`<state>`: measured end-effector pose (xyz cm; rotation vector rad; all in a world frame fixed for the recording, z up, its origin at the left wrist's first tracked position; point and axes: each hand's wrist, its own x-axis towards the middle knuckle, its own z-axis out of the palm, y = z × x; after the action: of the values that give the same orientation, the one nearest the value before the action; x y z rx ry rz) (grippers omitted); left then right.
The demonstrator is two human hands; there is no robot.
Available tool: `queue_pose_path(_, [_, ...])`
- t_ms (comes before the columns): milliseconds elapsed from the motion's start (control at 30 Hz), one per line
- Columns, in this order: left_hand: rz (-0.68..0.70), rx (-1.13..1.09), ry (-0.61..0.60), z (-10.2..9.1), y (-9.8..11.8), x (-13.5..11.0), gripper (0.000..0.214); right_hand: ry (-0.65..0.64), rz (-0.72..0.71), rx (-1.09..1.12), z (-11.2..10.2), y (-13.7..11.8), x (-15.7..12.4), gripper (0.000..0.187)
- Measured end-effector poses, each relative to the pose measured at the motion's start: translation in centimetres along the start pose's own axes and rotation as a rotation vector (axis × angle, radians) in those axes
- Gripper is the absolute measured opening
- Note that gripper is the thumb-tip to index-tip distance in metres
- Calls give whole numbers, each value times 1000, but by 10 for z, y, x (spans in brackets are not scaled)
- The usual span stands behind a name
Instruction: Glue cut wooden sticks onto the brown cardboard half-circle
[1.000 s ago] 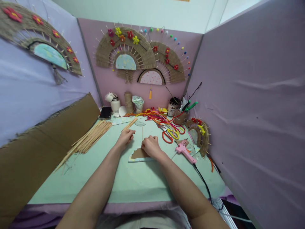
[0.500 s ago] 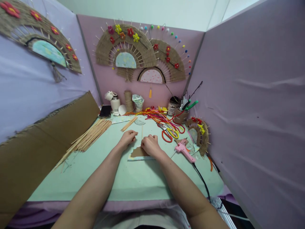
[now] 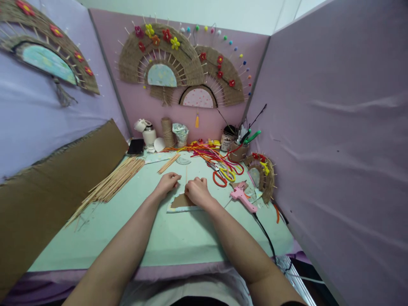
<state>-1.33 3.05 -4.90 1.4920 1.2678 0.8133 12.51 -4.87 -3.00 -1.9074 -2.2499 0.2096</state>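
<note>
A semicircular cardboard piece (image 3: 180, 201) with a pale blue patterned fabric edge lies flat on the table. My right hand (image 3: 199, 193) is closed and pressed down on its upper edge, at the lower end of a thin bamboo stick (image 3: 186, 171). That stick points away from me, and its near end is hidden under the fingers. To the left, just above the cardboard, my left hand (image 3: 167, 184) rests with curled fingers. Whether it holds anything cannot be seen. A pink glue gun (image 3: 242, 198) lies right of my right hand.
Bamboo sticks (image 3: 119, 178) lie in a bundle at left, with a few shorter sticks (image 3: 168, 163) and a protractor (image 3: 183, 161) farther back. Scissors (image 3: 219, 177) and coloured pipe cleaners (image 3: 212, 153) are at back right. A tall cardboard sheet (image 3: 63, 178) borders the left.
The whole view has shifted slightly, so things appear a little farther left and higher. Both hands keep nearly the same places over the cardboard piece.
</note>
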Motion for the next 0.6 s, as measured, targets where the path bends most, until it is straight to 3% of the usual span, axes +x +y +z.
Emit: queue_pose_path(600, [-12,26,-19,1,-2,4,25,17,2,2,4,1,2,25])
